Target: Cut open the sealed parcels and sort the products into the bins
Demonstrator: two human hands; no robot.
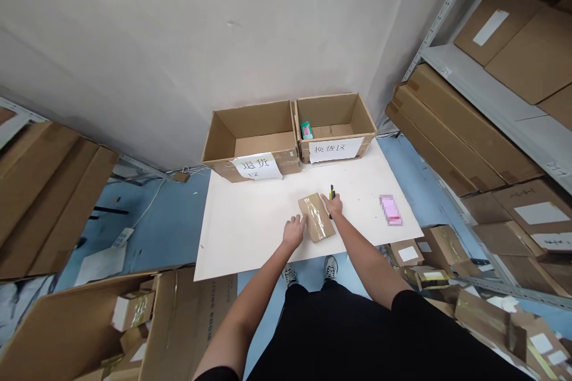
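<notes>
A small brown cardboard parcel (315,218) with shiny clear tape across its top lies slightly turned near the table's front edge. My left hand (294,231) rests at the parcel's left side, fingers reaching forward and apart, the fingertips at its edge. In my right hand (333,206) is a yellow-and-black utility knife (332,193), its front end pointing away from me. That hand is at the parcel's right edge, with a finger or thumb towards the box. Whether the blade is out is too small to tell.
On the white table (245,220) stand two open cartons with handwritten signs: a larger left carton (257,166) and a right carton (336,149) holding a small green box (306,130). A blurred pink item (391,210) lies right. Box-filled shelves (504,89) flank me; a big carton (84,315) holds parcels.
</notes>
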